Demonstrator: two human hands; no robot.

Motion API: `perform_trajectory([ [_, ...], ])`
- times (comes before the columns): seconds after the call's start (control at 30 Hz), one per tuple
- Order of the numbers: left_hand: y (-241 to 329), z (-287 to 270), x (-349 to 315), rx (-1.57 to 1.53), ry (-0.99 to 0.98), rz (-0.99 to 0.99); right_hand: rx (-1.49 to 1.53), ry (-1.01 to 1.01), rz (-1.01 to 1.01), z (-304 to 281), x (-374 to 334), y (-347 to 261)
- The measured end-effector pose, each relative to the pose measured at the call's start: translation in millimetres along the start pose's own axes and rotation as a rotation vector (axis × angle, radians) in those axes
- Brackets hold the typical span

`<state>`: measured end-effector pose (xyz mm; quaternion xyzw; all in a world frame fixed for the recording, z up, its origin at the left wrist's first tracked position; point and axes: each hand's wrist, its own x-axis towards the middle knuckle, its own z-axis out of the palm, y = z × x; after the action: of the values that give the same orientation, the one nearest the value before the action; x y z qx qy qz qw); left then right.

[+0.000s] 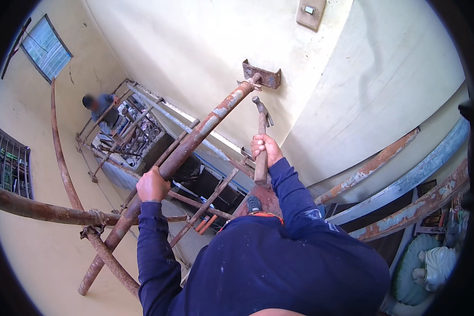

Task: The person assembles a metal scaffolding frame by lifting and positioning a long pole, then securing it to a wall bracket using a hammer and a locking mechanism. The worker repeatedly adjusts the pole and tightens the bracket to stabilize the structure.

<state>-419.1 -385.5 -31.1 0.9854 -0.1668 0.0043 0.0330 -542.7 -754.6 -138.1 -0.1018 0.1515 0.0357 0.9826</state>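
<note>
My right hand (pixel 266 147) is closed round the wooden handle of a claw hammer (pixel 262 124), its metal head pointing up toward the wall. My left hand (pixel 152 185) grips a thick, rusty steel pipe (pixel 205 129) with flaking paint, which slants from lower left to upper right. At the pipe's upper end a rusty U-shaped bracket (pixel 263 75) on a threaded rod stands against or close to the cream wall; I cannot tell whether it touches. The hammer head is just below that bracket, apart from it.
A horizontal pipe (pixel 47 206) meets other pipes at a rusty clamp (pixel 94 229) on the left. Further off, another person (pixel 104 110) is among scaffold bars. Painted pipes (pixel 405 174) curve along the right, above a white statue (pixel 440 266). A wall switch (pixel 309 11) sits at the top.
</note>
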Motion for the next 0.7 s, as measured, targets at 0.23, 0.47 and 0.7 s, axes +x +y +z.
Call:
perform_trajectory([
  [0.23,3,-1,2,0.014,-0.011,-0.006,0.289,0.105,-0.201,-18,14,-11],
  [0.47,7,-3,0,0.04,-0.049,-0.03,0.241,0.142,-0.156,-10,-9,5],
  [0.7,7,-5,4,0.0,-0.053,-0.008,0.113,-0.112,0.005,31,-4,-37],
])
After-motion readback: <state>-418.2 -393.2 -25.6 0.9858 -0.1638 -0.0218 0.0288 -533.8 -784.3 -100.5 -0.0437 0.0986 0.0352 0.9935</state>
